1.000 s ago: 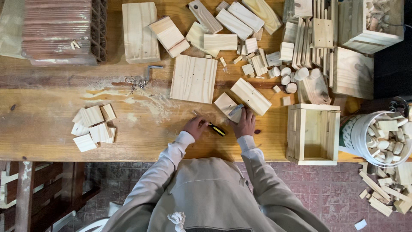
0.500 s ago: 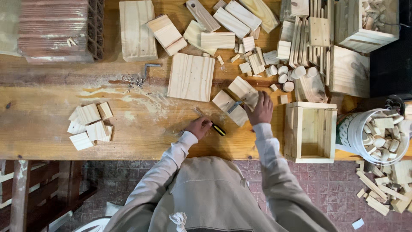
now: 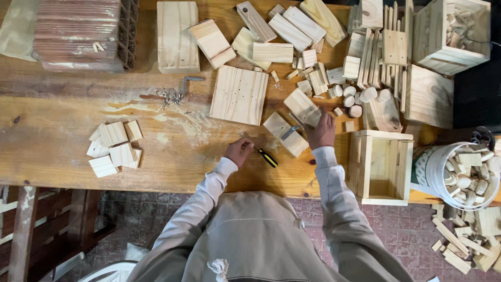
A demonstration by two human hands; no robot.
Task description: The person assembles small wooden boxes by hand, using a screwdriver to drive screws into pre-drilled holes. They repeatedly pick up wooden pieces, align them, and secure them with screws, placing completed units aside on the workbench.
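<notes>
- Moved since the earlier frame: right hand [image 3: 321, 130] has travelled from the bench edge up onto the slanted pale pine block [image 3: 302, 108], fingers now closed over its near end.
- Left hand [image 3: 238, 152]: curled around the black-and-yellow-handled screwdriver [image 3: 266, 156], just left of that block and nearer the person.
- Second pale wooden block [image 3: 284, 133]: touching the first, on its near-left side, a metal piece lying across it.
- Open slatted pine crate [image 3: 380, 166]: right of the block.
- Square pine board [image 3: 239, 95]: left of the block.
- Loose screws [image 3: 170, 97]: farther left.
- Round wooden plugs [image 3: 360, 96]: just beyond, right.
</notes>
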